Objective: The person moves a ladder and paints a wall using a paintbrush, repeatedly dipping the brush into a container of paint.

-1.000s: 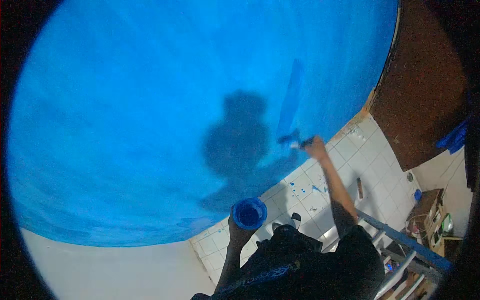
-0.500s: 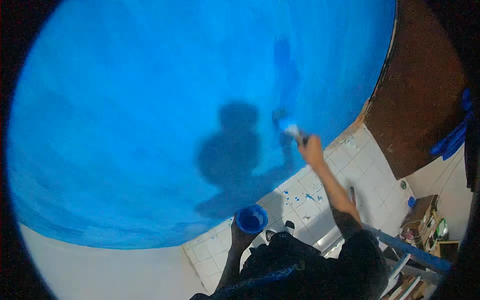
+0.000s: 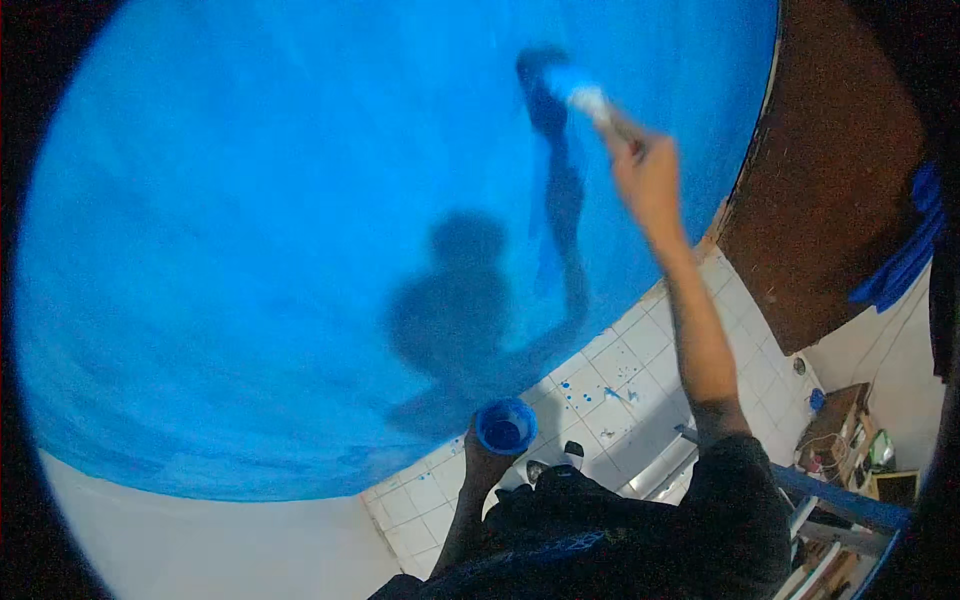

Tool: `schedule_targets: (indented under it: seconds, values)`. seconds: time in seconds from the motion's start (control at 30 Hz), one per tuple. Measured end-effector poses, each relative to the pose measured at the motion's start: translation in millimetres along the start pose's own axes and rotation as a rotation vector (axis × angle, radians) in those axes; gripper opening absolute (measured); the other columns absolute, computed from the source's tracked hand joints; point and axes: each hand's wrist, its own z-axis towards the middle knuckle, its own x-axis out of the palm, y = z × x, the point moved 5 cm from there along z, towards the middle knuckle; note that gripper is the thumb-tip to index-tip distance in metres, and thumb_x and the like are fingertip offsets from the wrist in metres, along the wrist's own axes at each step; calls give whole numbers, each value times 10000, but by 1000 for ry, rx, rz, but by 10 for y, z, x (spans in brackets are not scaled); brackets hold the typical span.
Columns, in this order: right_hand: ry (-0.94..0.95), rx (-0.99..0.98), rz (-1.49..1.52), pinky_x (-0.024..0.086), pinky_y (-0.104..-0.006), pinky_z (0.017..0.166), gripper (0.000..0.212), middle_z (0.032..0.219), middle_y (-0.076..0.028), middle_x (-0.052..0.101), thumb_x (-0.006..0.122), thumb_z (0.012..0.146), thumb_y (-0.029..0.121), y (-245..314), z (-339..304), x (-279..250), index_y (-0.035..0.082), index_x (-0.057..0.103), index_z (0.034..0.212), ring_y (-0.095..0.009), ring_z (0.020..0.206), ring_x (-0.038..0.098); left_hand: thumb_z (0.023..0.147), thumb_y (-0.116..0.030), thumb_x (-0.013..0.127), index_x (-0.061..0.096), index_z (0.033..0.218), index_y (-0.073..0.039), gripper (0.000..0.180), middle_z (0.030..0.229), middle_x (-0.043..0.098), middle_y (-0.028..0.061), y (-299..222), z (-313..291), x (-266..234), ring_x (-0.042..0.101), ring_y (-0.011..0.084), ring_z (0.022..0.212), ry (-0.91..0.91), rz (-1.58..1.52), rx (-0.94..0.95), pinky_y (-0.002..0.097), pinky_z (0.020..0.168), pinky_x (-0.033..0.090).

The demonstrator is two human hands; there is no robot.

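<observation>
My right hand is closed round the handle of a paintbrush, its arm stretched up and away from me. Blue paint covers the bristles, which are at or just off the blue wall; motion blur hides whether they touch. Low in front of my body, my left hand grips a small blue paint cup from its left and underside. Darker blue paint shows inside the cup. Shadows of my head, body and raised arm fall on the wall.
White floor tiles below carry blue paint spatters. A ladder stands close at my right. Beyond the wall's right edge is a brown door-like panel with blue cloth near it. A cluttered wooden shelf sits lower right.
My right hand and the paintbrush have swung upward along the wall, away from the floor. The left hand holds the cup in nearly the same place.
</observation>
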Motion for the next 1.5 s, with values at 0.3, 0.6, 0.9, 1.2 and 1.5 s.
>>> schedule_targets:
  seconds: [0.3,0.6,0.9,1.2,1.5]
  values:
    - [810,326,-407,449,-504,730,315,912,-262,576,645,752,254,-1169,-1838,733,-5,530,890,-409,869,568,570,-238,865,486,1124,-63,693,1074,591,101,-56,17,-104,575,214,982,25,81,7,371,853,465]
    - [-122,-107,-19,373,-344,442,344,569,-175,533,469,939,258,306,34,103,30,580,1172,-117,480,426,566,-264,862,491,1093,-63,675,1035,608,112,-81,-21,-207,585,227,960,-61,-28,81,382,845,467]
    - [964,371,-464,448,-508,811,357,965,-266,581,568,794,262,-1189,-2298,954,44,590,1076,-418,938,564,579,-264,859,468,1124,-56,702,1058,590,117,30,-201,-494,580,245,963,-87,59,56,388,849,463]
    - [-85,-102,-67,478,-391,602,348,845,-247,633,501,920,251,489,-255,241,55,556,1202,-284,742,662,572,-249,861,422,1196,-60,787,1113,567,124,571,-570,-816,565,258,1010,-167,142,44,406,887,447]
    - [851,-315,-748,450,-492,816,341,1042,-212,612,555,833,289,-1781,-2278,836,81,594,1101,-382,904,590,567,-269,860,448,1150,-25,754,1036,599,158,507,-1004,-1243,594,294,957,-98,22,270,419,832,467]
